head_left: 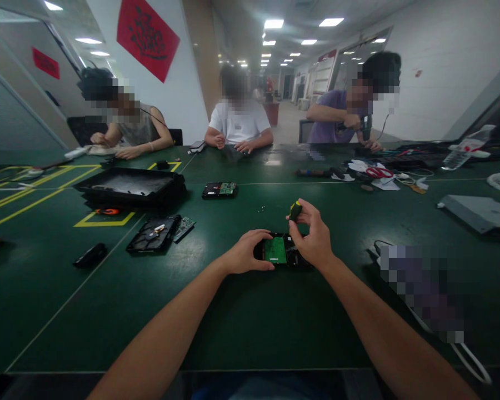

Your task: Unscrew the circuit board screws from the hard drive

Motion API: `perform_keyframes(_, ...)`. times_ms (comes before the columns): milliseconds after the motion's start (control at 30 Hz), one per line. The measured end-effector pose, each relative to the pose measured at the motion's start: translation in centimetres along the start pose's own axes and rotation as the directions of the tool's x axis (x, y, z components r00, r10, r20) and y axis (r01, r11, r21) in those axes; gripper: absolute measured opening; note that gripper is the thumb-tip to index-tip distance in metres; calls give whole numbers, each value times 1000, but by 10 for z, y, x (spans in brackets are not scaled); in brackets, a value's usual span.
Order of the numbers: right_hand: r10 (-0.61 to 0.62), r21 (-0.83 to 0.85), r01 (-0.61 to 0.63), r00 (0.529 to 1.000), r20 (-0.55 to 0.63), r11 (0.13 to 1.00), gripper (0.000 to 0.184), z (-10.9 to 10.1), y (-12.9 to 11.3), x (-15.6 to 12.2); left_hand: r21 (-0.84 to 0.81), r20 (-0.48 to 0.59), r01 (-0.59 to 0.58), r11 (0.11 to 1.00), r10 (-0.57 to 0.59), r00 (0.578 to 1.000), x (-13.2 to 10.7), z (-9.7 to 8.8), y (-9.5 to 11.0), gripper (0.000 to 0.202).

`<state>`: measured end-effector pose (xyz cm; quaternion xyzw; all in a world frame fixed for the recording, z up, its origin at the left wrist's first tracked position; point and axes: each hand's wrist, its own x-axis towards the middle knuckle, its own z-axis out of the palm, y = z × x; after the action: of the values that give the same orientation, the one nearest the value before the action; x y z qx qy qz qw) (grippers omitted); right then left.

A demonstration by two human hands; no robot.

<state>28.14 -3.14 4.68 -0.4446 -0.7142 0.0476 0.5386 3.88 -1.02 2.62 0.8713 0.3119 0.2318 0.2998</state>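
Observation:
A hard drive (277, 250) with a green circuit board facing up lies flat on the green table in front of me. My left hand (250, 251) grips its left end, thumb on the near edge and fingers on the far edge. In my right hand (315, 233) is a screwdriver with a yellow and black handle (295, 210), pinched between fingers and thumb above the drive's right part. The screwdriver's tip is hidden by the hand. Several tiny screws (261, 209) lie on the table just beyond the drive.
Another drive (219, 190) lies farther back. To the left are an opened black casing (153, 234), a loose circuit board (184, 229) and stacked black trays (129, 186). At right lie a grey metal box (479, 214) and a partly blurred object with a cord. Three people sit across the table.

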Motion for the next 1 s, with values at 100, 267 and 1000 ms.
perform_keyframes(100,-9,-37,8,1000,-22,999,62,1,2,-1,7,-3,-7,1000,7,1000,0,0,-1,81)
perform_keyframes(267,-44,-91,41,998,-34,995,62,-1,3,-1,3,-2,-1,1000,1,1000,0,1,-2,83)
perform_keyframes(1000,31,-120,-30,999,10,992,63,-2,0,-1,11,-8,1,1000,-1,1000,-1,4,-7,83)
